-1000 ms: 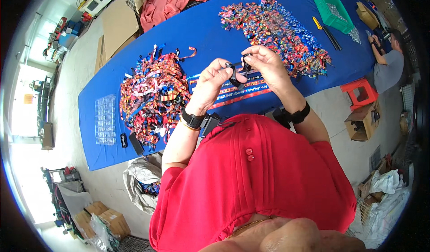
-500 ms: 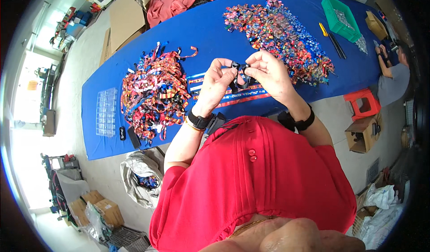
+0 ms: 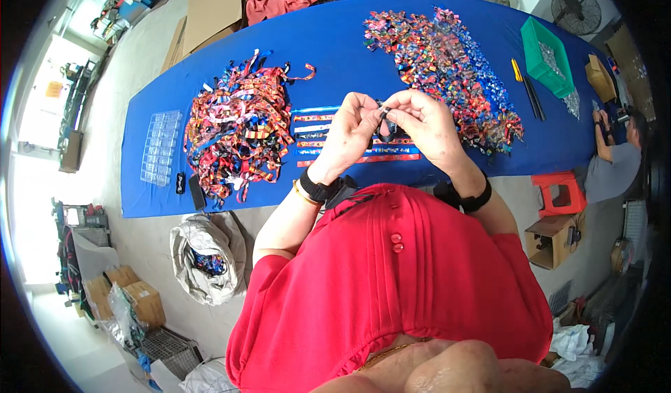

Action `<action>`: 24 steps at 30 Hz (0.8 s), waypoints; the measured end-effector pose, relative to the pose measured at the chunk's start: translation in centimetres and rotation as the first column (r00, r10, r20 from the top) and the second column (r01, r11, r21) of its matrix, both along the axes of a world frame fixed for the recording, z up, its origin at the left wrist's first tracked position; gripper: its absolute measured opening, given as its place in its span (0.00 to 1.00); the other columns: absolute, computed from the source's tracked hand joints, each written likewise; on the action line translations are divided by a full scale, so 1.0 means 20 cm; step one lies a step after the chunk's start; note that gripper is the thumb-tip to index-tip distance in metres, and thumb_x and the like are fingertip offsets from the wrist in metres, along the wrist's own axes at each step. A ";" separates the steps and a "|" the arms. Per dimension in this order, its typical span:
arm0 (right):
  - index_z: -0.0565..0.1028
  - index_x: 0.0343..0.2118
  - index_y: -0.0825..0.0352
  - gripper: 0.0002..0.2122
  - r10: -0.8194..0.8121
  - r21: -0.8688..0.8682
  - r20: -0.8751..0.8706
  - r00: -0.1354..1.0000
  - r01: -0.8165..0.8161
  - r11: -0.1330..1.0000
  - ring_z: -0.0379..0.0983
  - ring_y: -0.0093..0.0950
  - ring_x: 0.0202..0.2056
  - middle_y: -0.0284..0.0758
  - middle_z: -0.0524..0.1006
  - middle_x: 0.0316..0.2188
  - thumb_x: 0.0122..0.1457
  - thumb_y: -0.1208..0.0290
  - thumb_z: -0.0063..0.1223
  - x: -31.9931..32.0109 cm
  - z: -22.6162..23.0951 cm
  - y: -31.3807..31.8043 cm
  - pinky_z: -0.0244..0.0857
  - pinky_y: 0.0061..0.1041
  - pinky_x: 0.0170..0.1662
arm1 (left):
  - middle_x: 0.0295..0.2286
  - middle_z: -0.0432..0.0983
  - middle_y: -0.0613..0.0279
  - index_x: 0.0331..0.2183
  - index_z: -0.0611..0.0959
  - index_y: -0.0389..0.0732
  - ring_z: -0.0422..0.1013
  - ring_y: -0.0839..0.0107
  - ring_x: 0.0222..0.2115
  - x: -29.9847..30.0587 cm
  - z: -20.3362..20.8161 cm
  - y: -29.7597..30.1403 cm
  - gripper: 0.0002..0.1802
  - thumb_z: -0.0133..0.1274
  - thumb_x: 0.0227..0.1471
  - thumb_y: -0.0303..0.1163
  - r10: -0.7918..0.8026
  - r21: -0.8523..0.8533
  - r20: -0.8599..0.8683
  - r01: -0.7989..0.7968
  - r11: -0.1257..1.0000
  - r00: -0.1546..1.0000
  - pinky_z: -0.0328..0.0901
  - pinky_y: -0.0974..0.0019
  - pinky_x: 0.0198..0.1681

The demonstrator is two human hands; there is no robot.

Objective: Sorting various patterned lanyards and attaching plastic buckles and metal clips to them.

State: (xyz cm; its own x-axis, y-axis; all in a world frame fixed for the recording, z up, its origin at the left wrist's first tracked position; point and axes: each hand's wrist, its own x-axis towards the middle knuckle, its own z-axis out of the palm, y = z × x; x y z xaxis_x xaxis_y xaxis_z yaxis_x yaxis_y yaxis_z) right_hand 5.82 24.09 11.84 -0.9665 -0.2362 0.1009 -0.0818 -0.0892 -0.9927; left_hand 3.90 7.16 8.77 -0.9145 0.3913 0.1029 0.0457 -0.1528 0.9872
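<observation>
My left hand (image 3: pixel 351 133) and my right hand (image 3: pixel 428 129) meet above the blue table, thumbs and fingertips pinched together on a dark strap (image 3: pixel 385 132). Part of the strap hangs in a loop below the fingertips; its ends are hidden by my fingers. Just beneath my hands lies a row of flat printed ribbons (image 3: pixel 358 159), several strips side by side in blue, white and red. To the left is a large tangled heap of colourful ribbons (image 3: pixel 237 124). Beyond my right hand spreads a wide pile of small knotted ribbon pieces (image 3: pixel 447 71), red to blue.
At the left end of the blue table (image 3: pixel 328 37) lies a clear compartment tray (image 3: pixel 161 148). A green crate (image 3: pixel 538 52) with small metal parts stands far right, beside dark rods (image 3: pixel 532 98). A co-worker (image 3: pixel 615 162) sits there near a red stool (image 3: pixel 559 194). A sack (image 3: pixel 210 257) stands on the floor.
My fingertips have drawn closer together on the dark strap, and less of it shows between them. The whole view has shifted and turned slightly.
</observation>
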 end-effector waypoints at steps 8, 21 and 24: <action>0.72 0.37 0.72 0.06 -0.022 -0.037 -0.051 0.998 0.020 0.999 0.72 0.18 0.27 0.32 0.75 0.27 0.56 0.83 0.48 -0.03 -0.05 -0.09 0.66 0.16 0.31 | 0.23 0.73 0.66 0.38 0.67 0.37 0.61 0.85 0.20 0.03 0.02 -0.07 0.05 0.40 0.59 0.26 0.005 -0.026 0.019 -0.004 1.000 1.000 0.56 0.80 0.22; 0.70 0.37 0.71 0.08 -0.191 -0.035 -0.112 0.975 0.189 0.981 0.72 0.18 0.33 0.33 0.74 0.30 0.54 0.83 0.51 -0.02 -0.07 -0.29 0.67 0.17 0.38 | 0.28 0.74 0.62 0.41 0.68 0.35 0.71 0.78 0.30 0.02 0.06 -0.28 0.11 0.48 0.55 0.26 -0.097 0.070 0.054 0.094 0.993 0.994 0.64 0.76 0.35; 0.71 0.37 0.71 0.07 -0.218 -0.079 -0.095 0.971 0.211 0.974 0.72 0.18 0.34 0.33 0.75 0.31 0.54 0.82 0.51 -0.01 -0.08 -0.33 0.67 0.17 0.39 | 0.28 0.75 0.61 0.40 0.68 0.35 0.71 0.78 0.30 0.01 0.05 -0.33 0.12 0.49 0.54 0.23 -0.117 0.081 0.064 0.111 0.990 0.991 0.65 0.78 0.35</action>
State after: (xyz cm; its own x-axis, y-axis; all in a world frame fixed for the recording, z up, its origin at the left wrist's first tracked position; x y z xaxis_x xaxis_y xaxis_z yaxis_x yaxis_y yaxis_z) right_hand 5.60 17.53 10.27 -0.9774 -0.0136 0.2108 -0.2074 -0.1253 -0.9702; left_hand 4.03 0.57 9.69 -0.8702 0.4868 0.0760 -0.0432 -0.2290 0.9725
